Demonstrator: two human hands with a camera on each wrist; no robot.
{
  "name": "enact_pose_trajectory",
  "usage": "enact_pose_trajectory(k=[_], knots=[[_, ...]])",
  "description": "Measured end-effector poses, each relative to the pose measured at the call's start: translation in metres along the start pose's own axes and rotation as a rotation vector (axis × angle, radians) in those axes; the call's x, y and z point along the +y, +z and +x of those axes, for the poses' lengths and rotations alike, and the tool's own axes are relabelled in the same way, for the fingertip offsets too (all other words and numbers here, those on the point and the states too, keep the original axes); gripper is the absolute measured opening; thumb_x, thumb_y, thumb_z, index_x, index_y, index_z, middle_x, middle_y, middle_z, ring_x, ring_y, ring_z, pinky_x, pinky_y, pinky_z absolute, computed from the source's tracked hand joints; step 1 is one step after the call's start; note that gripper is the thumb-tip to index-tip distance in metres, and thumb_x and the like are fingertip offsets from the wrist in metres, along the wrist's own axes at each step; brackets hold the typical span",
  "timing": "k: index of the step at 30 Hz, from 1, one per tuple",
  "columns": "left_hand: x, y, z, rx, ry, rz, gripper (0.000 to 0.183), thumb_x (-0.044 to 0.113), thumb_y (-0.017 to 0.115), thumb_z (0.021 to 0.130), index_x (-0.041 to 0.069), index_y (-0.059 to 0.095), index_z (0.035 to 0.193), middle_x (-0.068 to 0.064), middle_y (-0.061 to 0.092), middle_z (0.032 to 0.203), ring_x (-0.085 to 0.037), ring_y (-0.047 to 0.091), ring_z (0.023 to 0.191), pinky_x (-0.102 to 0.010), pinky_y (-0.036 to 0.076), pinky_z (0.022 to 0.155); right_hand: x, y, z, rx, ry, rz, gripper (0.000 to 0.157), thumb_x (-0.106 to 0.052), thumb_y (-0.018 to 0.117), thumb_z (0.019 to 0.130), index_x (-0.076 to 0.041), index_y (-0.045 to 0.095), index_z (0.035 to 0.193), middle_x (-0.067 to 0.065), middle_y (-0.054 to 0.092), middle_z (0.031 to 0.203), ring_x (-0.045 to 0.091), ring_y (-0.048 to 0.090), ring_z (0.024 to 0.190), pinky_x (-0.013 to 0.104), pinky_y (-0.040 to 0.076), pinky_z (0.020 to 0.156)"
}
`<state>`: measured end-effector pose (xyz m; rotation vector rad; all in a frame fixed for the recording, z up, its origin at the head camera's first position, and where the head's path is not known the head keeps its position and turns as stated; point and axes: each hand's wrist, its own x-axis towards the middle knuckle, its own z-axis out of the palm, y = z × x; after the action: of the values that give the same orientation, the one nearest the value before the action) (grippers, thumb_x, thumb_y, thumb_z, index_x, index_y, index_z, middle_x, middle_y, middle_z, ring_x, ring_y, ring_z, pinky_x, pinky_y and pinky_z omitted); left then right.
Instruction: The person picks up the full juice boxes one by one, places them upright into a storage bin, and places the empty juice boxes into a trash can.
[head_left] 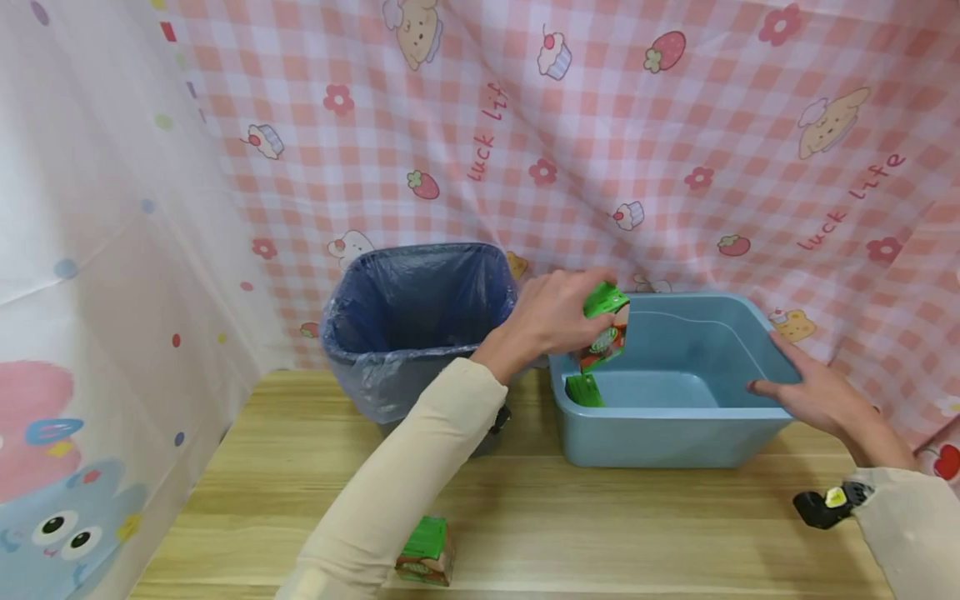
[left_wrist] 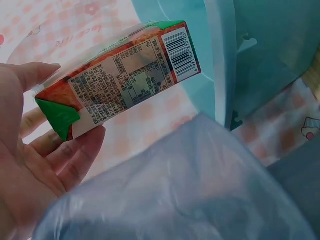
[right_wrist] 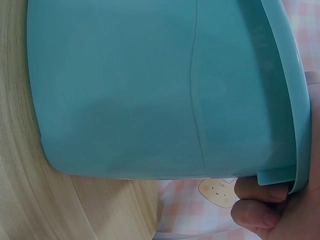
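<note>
My left hand (head_left: 555,312) grips a small green and brown drink carton (head_left: 609,337) above the left end of a blue plastic tub (head_left: 675,437). In the left wrist view, the carton (left_wrist: 132,75) lies slantwise between thumb and fingers, its barcode side facing the camera. Inside the tub, against its left wall, is a second green carton (head_left: 583,390). My right hand (head_left: 825,400) holds the tub's right rim, thumb over the inner side. Fingers (right_wrist: 257,210) curl under that rim in the right wrist view. A third carton (head_left: 426,550) stands on the table beside my left forearm.
Left of the tub stands a bin (head_left: 420,367) lined with a translucent bluish bag, partly behind my left forearm. Both containers are on a wooden table (head_left: 637,533). A pink checked curtain (head_left: 600,142) hangs right behind them, and a white printed curtain (head_left: 97,250) hangs at the left.
</note>
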<state>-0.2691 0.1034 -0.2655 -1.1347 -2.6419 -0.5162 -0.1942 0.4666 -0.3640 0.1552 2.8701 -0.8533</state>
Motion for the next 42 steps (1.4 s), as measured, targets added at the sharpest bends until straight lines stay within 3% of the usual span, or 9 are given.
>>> enact_pose_trajectory(k=[5,14,23,33,42], knots=[[0.005,0.006,0.008,-0.028,0.006,-0.003,0.041,0.039,0.062,0.094,0.025,0.057,0.132,0.006,0.069,0.103,-0.010,0.060,0.078,-0.030,0.050,0.069,-0.001,0.000,0.000,0.004,-0.003,-0.006,0.102,-0.054,0.057,0.095,-0.012,-0.014,0.156,0.046,0.005,0.150,0.070,0.020,0.127,0.081,0.024,0.093],[0.014,0.022,0.021,-0.103,-0.008,0.000,0.041,0.040,0.062,0.094,0.028,0.055,0.133,0.007,0.063,0.088,-0.012,0.058,0.075,-0.031,0.046,0.067,-0.003,0.004,0.003,0.011,-0.012,0.005,0.102,-0.051,0.059,0.095,-0.012,-0.012,0.156,0.046,0.005,0.151,0.070,0.020,0.128,0.080,0.024,0.094],[0.013,0.035,0.029,-0.152,0.021,0.033,0.040,0.039,0.061,0.095,0.026,0.055,0.132,0.008,0.062,0.087,-0.010,0.055,0.071,-0.026,0.042,0.059,-0.007,0.006,0.005,0.019,-0.022,-0.010,0.105,-0.054,0.060,0.093,-0.011,-0.011,0.157,0.046,0.008,0.150,0.070,0.021,0.129,0.079,0.024,0.096],[0.010,0.056,0.037,-0.215,0.052,0.113,0.039,0.043,0.057,0.098,0.028,0.052,0.133,0.010,0.061,0.080,-0.009,0.056,0.069,-0.026,0.042,0.058,-0.009,0.006,0.003,0.012,-0.020,0.015,0.105,-0.053,0.060,0.093,-0.012,-0.012,0.157,0.045,0.004,0.152,0.070,0.017,0.131,0.079,0.022,0.097],[0.011,0.077,0.043,-0.300,0.048,0.098,0.039,0.041,0.056,0.099,0.029,0.050,0.135,0.010,0.060,0.081,-0.007,0.056,0.074,-0.025,0.043,0.062,-0.004,0.004,0.001,0.017,-0.007,0.010,0.103,-0.053,0.060,0.094,-0.013,-0.012,0.157,0.046,0.005,0.151,0.070,0.018,0.130,0.079,0.023,0.096]])
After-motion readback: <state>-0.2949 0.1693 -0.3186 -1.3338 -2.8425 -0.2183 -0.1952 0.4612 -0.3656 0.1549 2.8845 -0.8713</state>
